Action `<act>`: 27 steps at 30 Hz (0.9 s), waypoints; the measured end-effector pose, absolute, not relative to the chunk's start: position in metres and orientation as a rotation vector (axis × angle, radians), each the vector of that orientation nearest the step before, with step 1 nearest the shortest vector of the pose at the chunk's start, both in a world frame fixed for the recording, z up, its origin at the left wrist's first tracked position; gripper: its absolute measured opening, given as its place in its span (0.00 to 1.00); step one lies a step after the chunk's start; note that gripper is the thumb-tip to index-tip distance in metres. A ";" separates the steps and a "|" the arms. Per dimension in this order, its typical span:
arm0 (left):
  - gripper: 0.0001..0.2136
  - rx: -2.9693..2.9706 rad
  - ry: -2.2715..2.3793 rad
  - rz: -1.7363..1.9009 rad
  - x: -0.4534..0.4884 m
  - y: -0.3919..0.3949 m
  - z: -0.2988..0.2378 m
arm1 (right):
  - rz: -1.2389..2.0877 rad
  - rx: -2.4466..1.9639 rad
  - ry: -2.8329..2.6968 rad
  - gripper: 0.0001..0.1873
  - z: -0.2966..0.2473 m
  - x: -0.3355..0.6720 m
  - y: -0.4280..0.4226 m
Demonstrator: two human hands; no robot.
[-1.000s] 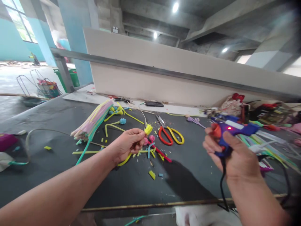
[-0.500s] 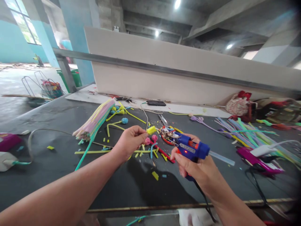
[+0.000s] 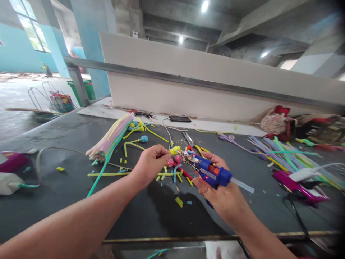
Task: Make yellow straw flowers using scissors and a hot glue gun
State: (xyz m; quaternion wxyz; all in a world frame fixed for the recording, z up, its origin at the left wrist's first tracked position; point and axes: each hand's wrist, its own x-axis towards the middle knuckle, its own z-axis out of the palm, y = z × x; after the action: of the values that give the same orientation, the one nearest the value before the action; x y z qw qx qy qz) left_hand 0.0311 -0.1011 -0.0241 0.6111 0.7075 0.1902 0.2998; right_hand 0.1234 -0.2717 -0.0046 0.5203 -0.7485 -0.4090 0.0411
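The yellow piece (image 3: 175,149) is above the counter (image 3: 134,221), around its middle; your left hand (image 3: 152,162) has thumb and fingers clamped on it. Your right hand (image 3: 223,189) has its fingers wrapped around the glue gun (image 3: 204,163), nozzle at the piece, contact unclear. Scissors (image 3: 189,139) lie beyond, toward the counter's back edge.

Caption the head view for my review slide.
Left hand pinches a yellow piece; right hand points a blue glue gun at it.

Blue glue gun (image 3: 208,168) near yellow piece (image 3: 175,149)
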 end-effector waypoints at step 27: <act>0.07 1.607 0.451 0.634 0.032 -0.101 -0.025 | 0.168 -1.767 -1.074 0.28 -0.009 0.122 -0.274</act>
State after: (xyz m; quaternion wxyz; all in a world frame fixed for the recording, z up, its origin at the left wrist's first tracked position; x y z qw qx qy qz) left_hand 0.0316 -0.1006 -0.0248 0.6272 0.7011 0.1966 0.2765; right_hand 0.1218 -0.2741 -0.0092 0.5087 -0.7333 -0.4457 0.0698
